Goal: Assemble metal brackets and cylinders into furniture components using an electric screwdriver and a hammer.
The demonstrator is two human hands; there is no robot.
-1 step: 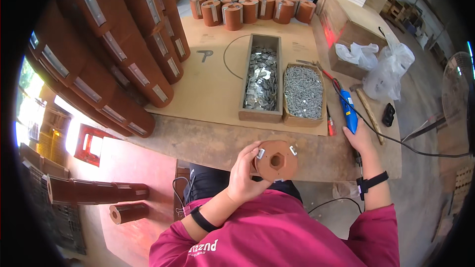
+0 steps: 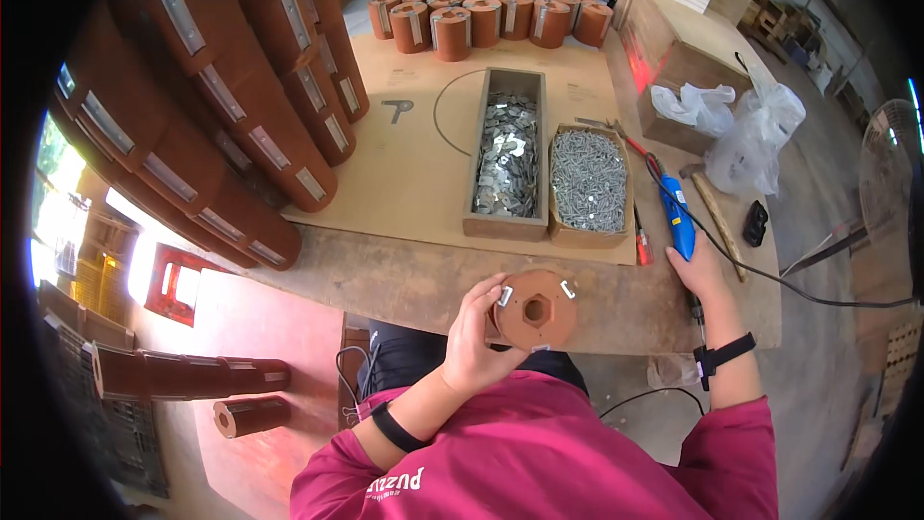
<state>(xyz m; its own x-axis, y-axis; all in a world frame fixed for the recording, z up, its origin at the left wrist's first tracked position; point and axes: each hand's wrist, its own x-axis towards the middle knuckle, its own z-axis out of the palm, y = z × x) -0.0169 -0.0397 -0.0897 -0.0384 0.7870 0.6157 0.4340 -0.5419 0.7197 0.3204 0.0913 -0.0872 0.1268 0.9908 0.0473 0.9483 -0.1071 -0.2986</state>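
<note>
Over the table's front edge, my left hand (image 2: pixel 472 332) grips a short brown cylinder (image 2: pixel 553 325) from its left side. The cylinder's round end faces up, showing a six-sided hole in the middle and pale metal strip ends at the rim. To the right, my right hand (image 2: pixel 701 268) is wrapped round a blue electric screwdriver (image 2: pixel 678 217). Its dark lower end and thin metal bit point down, past the hand, and a black cable leaves its top. The two hands are apart, and the bit does not touch the cylinder.
A wooden box of flat metal pieces (image 2: pixel 507 159) stands beside a carton of screws (image 2: pixel 589 178). Many brown cylinders (image 2: pixel 481 19) stand at the back; tall stacks (image 2: pixel 241 106) rise at left. A hammer (image 2: pixel 720 217), red-handled tool (image 2: pixel 644 248) and plastic bag (image 2: pixel 760 140) lie right.
</note>
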